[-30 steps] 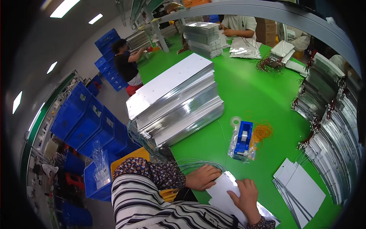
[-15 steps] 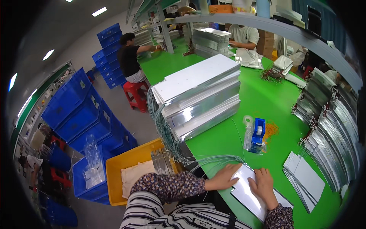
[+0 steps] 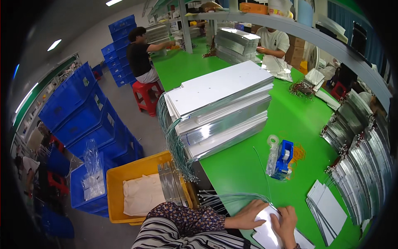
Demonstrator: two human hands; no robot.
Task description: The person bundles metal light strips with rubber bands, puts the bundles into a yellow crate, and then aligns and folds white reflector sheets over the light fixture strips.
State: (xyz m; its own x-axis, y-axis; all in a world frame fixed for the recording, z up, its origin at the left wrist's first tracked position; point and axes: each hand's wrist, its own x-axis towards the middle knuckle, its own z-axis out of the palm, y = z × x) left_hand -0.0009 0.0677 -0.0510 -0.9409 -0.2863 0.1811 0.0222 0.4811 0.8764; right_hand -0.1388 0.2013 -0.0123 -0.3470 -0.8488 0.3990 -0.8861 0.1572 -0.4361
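- Left hand (image 3: 248,216) lies open, palm flat on the white panel (image 3: 269,230) at the near table edge.
- Right hand (image 3: 285,222) presses its fingers flat there.
- Keep the grey-green wires (image 3: 232,197), trailing left, clear of both palms.

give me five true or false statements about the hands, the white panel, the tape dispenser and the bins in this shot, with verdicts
1. Both hands, the left hand and the right hand, rest on a flat white rectangular panel. True.
2. The blue tape dispenser is in the right hand. False: it stands alone on the green worktable, beyond the hands.
3. Thin grey-green wires run out from beside the left hand. True.
4. The yellow plastic bin sits on top of the table. False: it is on the floor beside the table.
5. The tall stack of white and silver metal panels lies beyond the hands, on the table. True.
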